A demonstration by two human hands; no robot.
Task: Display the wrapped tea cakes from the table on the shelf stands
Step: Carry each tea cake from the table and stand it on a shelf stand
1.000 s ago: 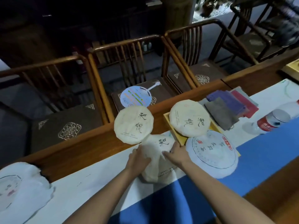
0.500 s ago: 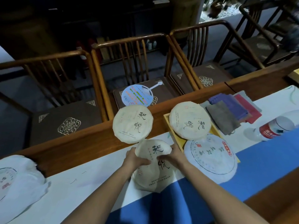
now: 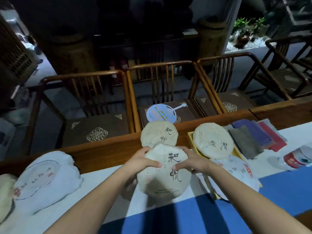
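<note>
The wrapped tea cake (image 3: pixel 164 171) at the centre of the frame is now raised off the worktop (image 3: pixel 104 176) and tipped face-up toward the camera; half a second ago it was still low on the white cloth with its wrapper being pressed shut. The left hand (image 3: pixel 141 162) grips its upper left rim with the thumb over the face, and the right hand (image 3: pixel 190 163) grips the upper right rim the same way, fingers curled behind. Judging by this, the cake is in hand and ready to be carried off; no shelf or stand shows in the frame, so placement is not yet done.

Counting wrapped cakes: six. Three share the same black brush lettering: the held one, a second cake (image 3: pixel 159 136) just above it on the wooden edge, and a third cake (image 3: pixel 213 141) to the right, on a yellow tray (image 3: pixel 190 137). Two white-wrapped cakes lie at centre right (image 3: pixel 236 174) and lower left (image 3: pixel 45 178), and one more (image 3: pixel 5 195) is cut by the left edge.
</note>
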